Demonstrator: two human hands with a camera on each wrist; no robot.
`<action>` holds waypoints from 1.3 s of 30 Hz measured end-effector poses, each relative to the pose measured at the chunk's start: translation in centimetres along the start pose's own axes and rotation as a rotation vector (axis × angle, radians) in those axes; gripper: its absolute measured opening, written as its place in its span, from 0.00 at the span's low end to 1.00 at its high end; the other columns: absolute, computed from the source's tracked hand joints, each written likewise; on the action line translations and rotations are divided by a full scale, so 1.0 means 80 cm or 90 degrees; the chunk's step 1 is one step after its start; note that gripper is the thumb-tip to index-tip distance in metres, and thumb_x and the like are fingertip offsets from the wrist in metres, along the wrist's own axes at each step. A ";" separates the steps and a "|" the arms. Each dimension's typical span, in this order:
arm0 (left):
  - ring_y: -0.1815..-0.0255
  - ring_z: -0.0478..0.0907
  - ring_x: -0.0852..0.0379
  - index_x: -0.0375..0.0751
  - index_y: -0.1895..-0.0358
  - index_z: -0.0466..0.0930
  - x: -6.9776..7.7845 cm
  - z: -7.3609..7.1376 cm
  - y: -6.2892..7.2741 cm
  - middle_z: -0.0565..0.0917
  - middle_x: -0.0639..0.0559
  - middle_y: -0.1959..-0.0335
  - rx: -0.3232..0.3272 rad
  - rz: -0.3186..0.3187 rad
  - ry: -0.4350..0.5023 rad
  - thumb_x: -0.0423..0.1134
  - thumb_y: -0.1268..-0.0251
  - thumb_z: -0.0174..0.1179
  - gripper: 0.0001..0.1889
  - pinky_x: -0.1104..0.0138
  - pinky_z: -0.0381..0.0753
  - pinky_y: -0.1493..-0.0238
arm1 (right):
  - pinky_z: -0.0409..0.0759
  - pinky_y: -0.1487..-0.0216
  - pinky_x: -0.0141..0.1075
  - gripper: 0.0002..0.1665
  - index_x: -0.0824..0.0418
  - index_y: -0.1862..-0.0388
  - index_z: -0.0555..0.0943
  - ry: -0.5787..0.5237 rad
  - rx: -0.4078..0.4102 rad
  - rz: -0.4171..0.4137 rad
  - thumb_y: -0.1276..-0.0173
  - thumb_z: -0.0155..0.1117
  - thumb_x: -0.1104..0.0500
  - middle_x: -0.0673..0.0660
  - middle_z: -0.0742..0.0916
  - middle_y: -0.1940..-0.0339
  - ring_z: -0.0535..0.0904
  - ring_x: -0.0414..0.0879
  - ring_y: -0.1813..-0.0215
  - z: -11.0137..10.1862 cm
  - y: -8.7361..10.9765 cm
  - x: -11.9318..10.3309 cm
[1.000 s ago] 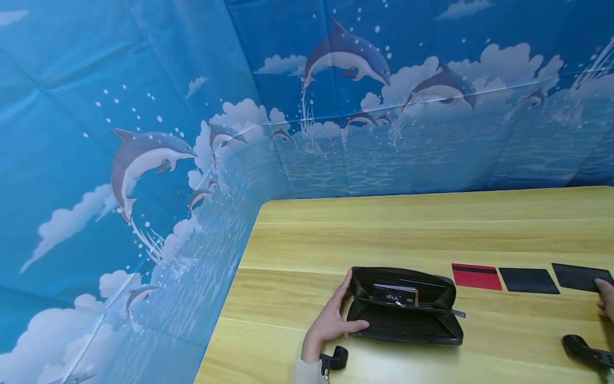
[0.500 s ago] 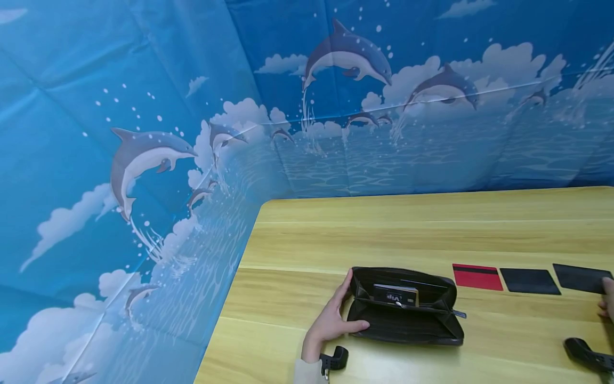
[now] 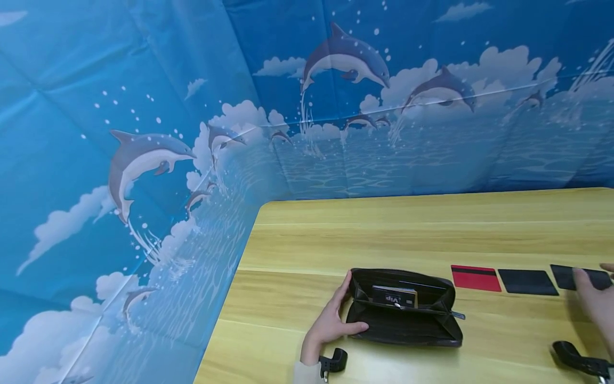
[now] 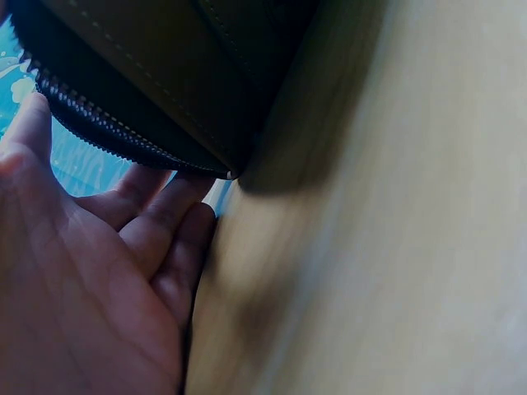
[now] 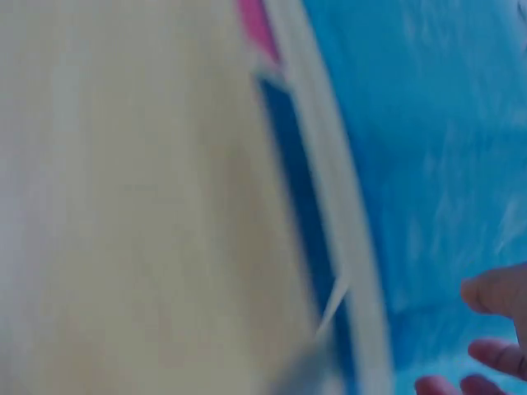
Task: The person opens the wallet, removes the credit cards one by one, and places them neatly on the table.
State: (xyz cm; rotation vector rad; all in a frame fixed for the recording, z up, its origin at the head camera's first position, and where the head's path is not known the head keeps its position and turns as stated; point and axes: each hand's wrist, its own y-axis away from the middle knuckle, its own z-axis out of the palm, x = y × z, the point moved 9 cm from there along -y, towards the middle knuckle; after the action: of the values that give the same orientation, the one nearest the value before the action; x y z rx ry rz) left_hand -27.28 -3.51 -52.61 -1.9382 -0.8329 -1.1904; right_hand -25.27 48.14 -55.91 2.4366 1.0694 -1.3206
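A black zip-around wallet point(image 3: 408, 330) lies unfolded on the table, its mouth facing up. My left hand point(image 3: 331, 318) holds the wallet by its left end, thumb on the near flap and fingers around the far side. In the left wrist view, fingers point(image 4: 148, 214) lie along the zipper edge. A dark card marked "VIP" point(image 3: 394, 297) stands inside the wallet. At the right edge of the head view, my right hand point(image 3: 597, 309) hovers with fingers spread, overlapping the rightmost black card point(image 3: 561, 276). Nothing shows between its fingers in the right wrist view.
Left of that card lie another black card point(image 3: 527, 281) and a red card point(image 3: 476, 278) with a black stripe, in a row on the wooden table point(image 3: 384, 229). A dolphin-printed blue curtain point(image 3: 268, 160) borders the table's back and left. A zipper pull point(image 3: 458, 315) sticks out rightward.
My right hand has come further into view, moving left over the rightmost black card, its fingers now spread. The left hand and wallet have stayed in place.
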 end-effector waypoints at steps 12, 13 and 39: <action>0.27 0.47 0.49 0.47 0.23 0.41 -0.005 0.001 -0.002 0.48 0.49 0.25 -0.004 0.002 -0.003 0.29 0.51 0.72 0.56 0.58 0.49 0.30 | 0.61 0.72 0.15 0.27 0.74 0.46 0.74 -0.036 -0.055 -0.421 0.39 0.68 0.60 0.70 0.74 0.53 0.62 0.22 0.67 -0.007 0.109 -0.229; 0.27 0.47 0.49 0.48 0.23 0.41 -0.005 0.001 -0.002 0.48 0.50 0.25 -0.002 0.002 -0.004 0.30 0.51 0.72 0.56 0.58 0.49 0.30 | 0.63 0.71 0.14 0.25 0.73 0.48 0.76 -0.054 -0.061 -0.458 0.41 0.70 0.61 0.68 0.76 0.55 0.65 0.26 0.67 -0.006 0.120 -0.243; 0.27 0.47 0.49 0.49 0.23 0.42 -0.007 0.000 0.000 0.48 0.50 0.25 0.002 -0.014 -0.007 0.30 0.52 0.72 0.56 0.57 0.49 0.30 | 0.67 0.80 0.28 0.30 0.51 0.76 0.82 -0.032 -0.225 -0.775 0.35 0.48 0.30 0.39 0.74 0.79 0.67 0.33 0.77 0.080 0.254 -0.316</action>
State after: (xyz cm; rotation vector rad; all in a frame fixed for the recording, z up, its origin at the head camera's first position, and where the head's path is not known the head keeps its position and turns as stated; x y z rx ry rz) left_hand -27.52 -3.59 -53.15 -1.9389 -0.8640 -1.1923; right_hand -24.92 17.53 -43.45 1.3839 2.6593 -1.1775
